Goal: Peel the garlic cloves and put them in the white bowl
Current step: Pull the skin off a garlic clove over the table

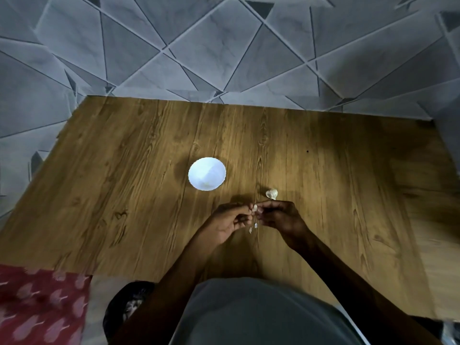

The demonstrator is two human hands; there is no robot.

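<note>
Whitish clove (255,208) sits pinched between my left hand (230,221) and right hand (278,215) above the desk (124,170), near the white bowl (207,177); I'd nick its tip with a nail; peel slowly.

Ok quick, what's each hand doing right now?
Left hand: closed, pinching the garlic clove.
Right hand: closed, pinching the same clove from the other side.

The bowl (207,177) sits on the table (124,183), garlic (271,194) to its right.
</note>
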